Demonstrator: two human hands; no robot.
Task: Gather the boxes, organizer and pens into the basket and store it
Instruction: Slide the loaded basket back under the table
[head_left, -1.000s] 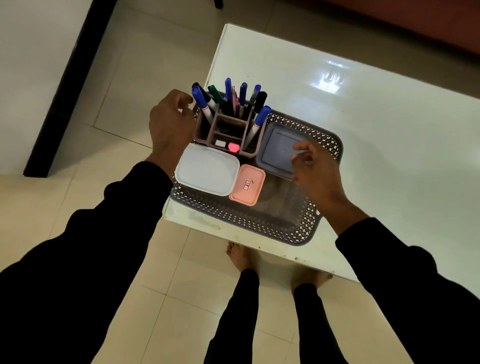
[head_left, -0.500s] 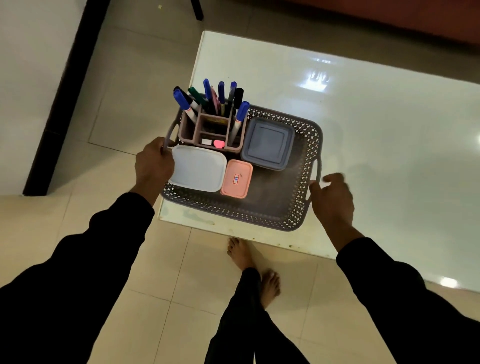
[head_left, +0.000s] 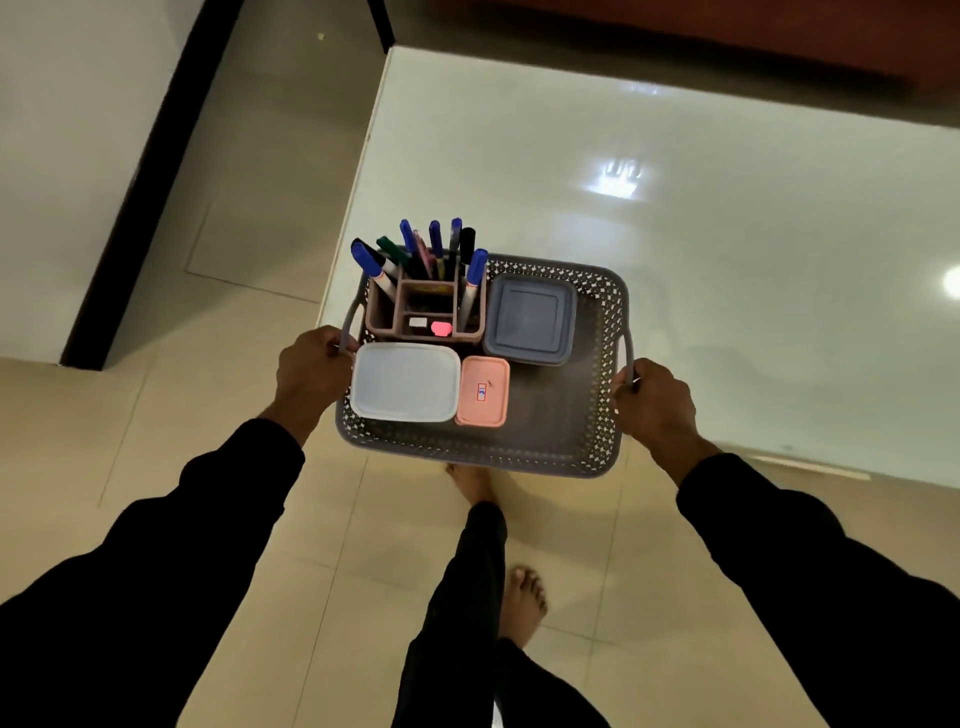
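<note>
Glossy white table (head_left: 675, 260) behind basket (head_left: 519, 457); left hand (head_left: 311, 374), right hand (head_left: 654, 400) clamp handles. Carry level: pens (head_left: 431, 249) topple.

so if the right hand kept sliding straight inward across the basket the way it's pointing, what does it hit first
Probably nothing soon. The right hand grips the basket by its right handle, and the floor inside looks bare. On that line the pink box seems first, though depth is hard to judge.
</note>
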